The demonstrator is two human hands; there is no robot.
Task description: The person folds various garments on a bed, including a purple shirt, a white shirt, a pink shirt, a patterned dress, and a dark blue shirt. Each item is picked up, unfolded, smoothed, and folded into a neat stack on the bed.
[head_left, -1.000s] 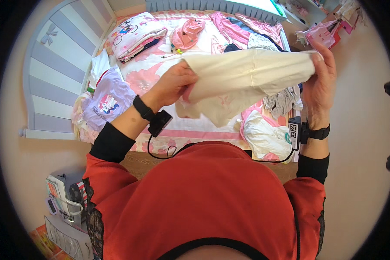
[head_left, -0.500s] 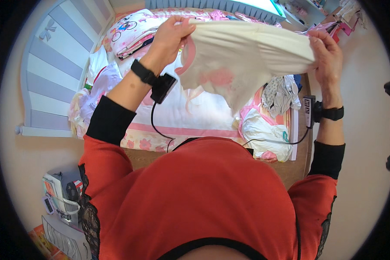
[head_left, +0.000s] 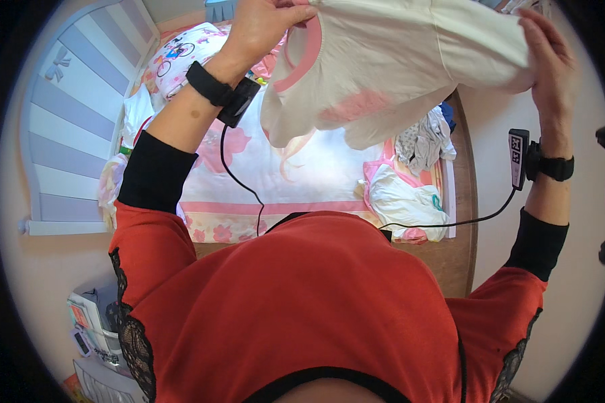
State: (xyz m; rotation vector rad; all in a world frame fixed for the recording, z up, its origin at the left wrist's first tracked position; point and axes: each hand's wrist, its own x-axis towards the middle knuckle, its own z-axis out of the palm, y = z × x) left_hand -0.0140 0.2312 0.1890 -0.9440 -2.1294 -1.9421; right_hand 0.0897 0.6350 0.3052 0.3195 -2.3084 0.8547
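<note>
Above the floral bedspread point(head_left: 302, 183), left hand point(head_left: 259, 30) and right hand point(head_left: 552, 70), pinching the cream shirt point(head_left: 396, 57), had moved wider apart, apparently straightening it.

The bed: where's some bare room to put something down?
The middle of the bed looks bare, between the cloth by the headboard and the white clothes on the right. Crowded spots: the right edge, where grey clothes lie too, and along the headboard. The held-up shirt hides part of the far end.
</note>
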